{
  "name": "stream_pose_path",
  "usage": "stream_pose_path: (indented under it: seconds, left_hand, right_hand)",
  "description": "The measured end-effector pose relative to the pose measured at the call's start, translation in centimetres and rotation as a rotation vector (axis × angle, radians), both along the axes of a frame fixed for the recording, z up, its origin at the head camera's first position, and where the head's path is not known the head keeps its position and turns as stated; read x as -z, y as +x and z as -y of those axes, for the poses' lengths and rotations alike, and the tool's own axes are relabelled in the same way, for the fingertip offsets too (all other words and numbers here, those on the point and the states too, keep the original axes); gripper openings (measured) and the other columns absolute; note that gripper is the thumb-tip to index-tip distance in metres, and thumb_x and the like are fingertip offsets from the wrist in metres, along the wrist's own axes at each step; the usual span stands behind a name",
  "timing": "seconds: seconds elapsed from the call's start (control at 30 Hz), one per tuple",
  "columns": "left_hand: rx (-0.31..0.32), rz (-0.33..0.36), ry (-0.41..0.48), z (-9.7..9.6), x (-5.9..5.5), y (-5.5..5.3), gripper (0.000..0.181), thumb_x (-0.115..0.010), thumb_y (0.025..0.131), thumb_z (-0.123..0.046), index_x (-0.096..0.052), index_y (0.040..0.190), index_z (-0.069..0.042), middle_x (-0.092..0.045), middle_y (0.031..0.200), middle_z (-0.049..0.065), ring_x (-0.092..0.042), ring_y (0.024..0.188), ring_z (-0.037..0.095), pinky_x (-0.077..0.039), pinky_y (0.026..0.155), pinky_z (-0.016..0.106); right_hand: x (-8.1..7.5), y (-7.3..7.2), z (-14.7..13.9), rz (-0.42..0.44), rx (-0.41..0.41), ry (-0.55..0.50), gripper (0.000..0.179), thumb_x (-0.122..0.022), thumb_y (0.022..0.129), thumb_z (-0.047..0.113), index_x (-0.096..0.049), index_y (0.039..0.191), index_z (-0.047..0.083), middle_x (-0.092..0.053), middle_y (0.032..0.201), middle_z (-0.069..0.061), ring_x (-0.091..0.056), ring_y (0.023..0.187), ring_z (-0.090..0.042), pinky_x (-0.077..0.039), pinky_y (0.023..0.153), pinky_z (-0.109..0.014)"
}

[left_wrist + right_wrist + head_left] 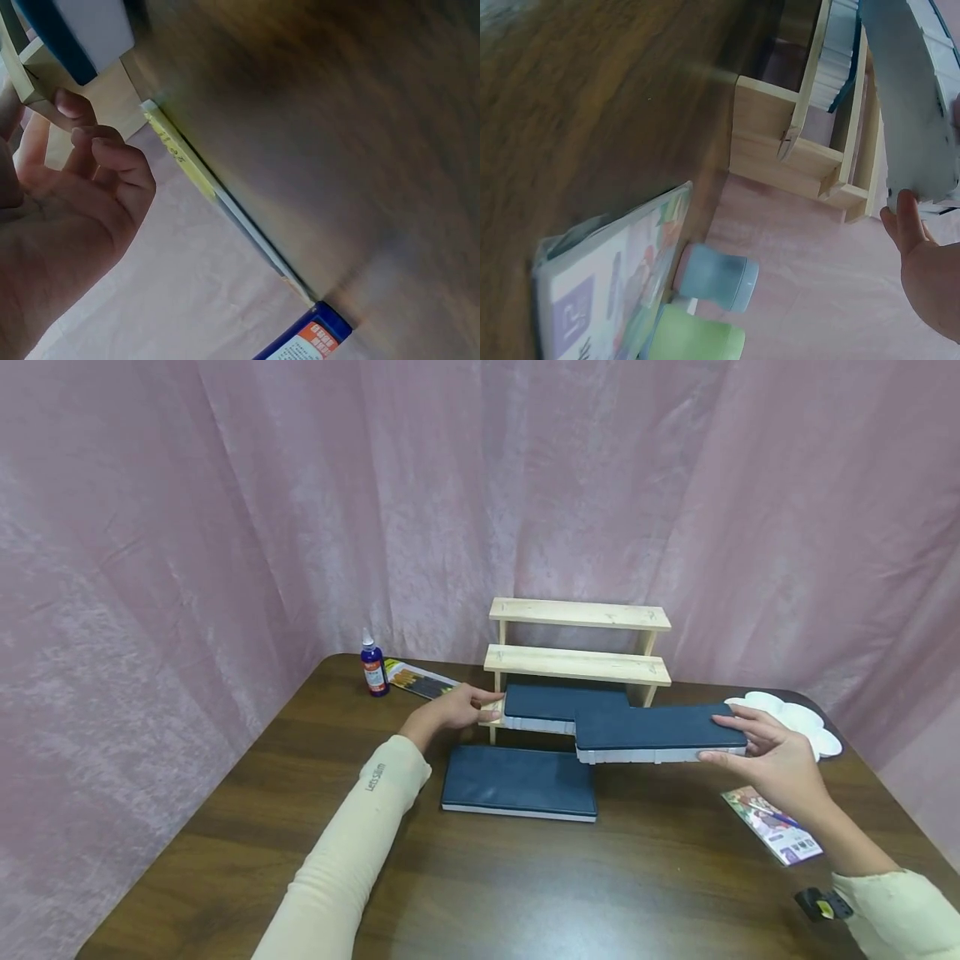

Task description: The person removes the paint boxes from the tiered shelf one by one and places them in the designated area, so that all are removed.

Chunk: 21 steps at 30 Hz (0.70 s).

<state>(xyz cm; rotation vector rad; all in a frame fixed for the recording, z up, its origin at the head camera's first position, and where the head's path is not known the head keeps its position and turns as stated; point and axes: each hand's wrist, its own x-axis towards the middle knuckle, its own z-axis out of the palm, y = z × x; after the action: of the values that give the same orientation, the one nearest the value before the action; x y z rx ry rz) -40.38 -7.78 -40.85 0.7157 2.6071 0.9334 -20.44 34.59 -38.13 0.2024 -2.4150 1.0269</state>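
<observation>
A pale wooden three-tier stand (577,665) stands at the back of the table. My left hand (454,708) grips the left end of its lowest shelf, fingers curled by the board in the left wrist view. On that shelf lies a flat white box with a dark blue lid (562,702). My right hand (780,764) holds a second such box (656,731) by its right end, thumb at the front side and fingers on the lid. Its left end overlaps the shelved box in the head view; contact cannot be told. A third blue-lidded box (519,781) lies on the table before the stand.
A blue bottle (374,668) and a packet of brushes (420,680) are at the back left. To the right are a white scalloped tray (802,720) and a booklet with a pen (774,827). The right wrist view shows a blue cup (716,277) and a green cup (695,337).
</observation>
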Motion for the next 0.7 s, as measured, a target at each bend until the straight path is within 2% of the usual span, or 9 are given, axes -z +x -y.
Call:
stream_pose_path:
  seconds: [0.1, 0.13, 0.23, 0.33, 0.7]
  left_hand:
    - [0.005, 0.008, 0.012, 0.1, 0.1, -0.1, 0.051, -0.067, 0.095, -0.038, -0.055, 0.143, -0.026, -0.054, 0.144, 0.012, -0.052, 0.130, 0.033, -0.041, 0.107, 0.046]
    - [0.004, 0.011, 0.016, 0.1, 0.2, -0.1, 0.051, -0.067, 0.095, -0.038, -0.055, 0.143, -0.026, -0.053, 0.145, 0.011, -0.051, 0.130, 0.033, -0.041, 0.107, 0.047]
    - [-0.002, 0.023, 0.030, 0.2, 0.2, -0.1, 0.051, -0.066, 0.095, -0.038, -0.055, 0.143, -0.025, -0.052, 0.145, 0.011, -0.050, 0.132, 0.033, -0.040, 0.108, 0.047]
    - [-0.015, 0.034, 0.037, 0.2, 0.2, 0.0, 0.051, -0.067, 0.095, -0.038, -0.055, 0.143, -0.026, -0.053, 0.145, 0.012, -0.050, 0.132, 0.034, -0.040, 0.108, 0.048]
    - [-0.012, 0.052, 0.048, 0.1, 0.2, 0.0, 0.052, -0.067, 0.095, -0.038, -0.055, 0.143, -0.024, -0.052, 0.146, 0.011, -0.049, 0.132, 0.034, -0.040, 0.108, 0.048]
  right_hand:
    - [0.2, 0.3, -0.3, 0.013, -0.009, 0.009, 0.055, -0.090, 0.072, 0.013, -0.069, 0.121, 0.000, -0.053, 0.136, -0.019, -0.040, 0.064, -0.005, -0.034, 0.047, -0.023]
    - [0.2, 0.3, -0.4, 0.018, -0.009, 0.011, 0.055, -0.090, 0.072, 0.014, -0.069, 0.121, 0.000, -0.054, 0.136, -0.018, -0.044, 0.069, -0.002, -0.035, 0.050, -0.018]
    - [0.2, 0.5, -0.7, 0.034, -0.021, 0.025, 0.055, -0.090, 0.073, 0.016, -0.069, 0.123, 0.001, -0.053, 0.138, -0.019, -0.050, 0.092, 0.009, -0.039, 0.064, -0.004]
    - [0.3, 0.7, -1.1, 0.044, -0.036, 0.038, 0.055, -0.089, 0.074, 0.017, -0.069, 0.122, 0.001, -0.053, 0.139, -0.021, -0.042, 0.109, 0.018, -0.037, 0.080, 0.001]
    - [1.0, 1.6, -2.2, 0.046, -0.029, 0.048, 0.054, -0.092, 0.070, 0.017, -0.072, 0.117, -0.001, -0.055, 0.135, -0.022, -0.043, 0.104, 0.021, -0.038, 0.079, 0.001]
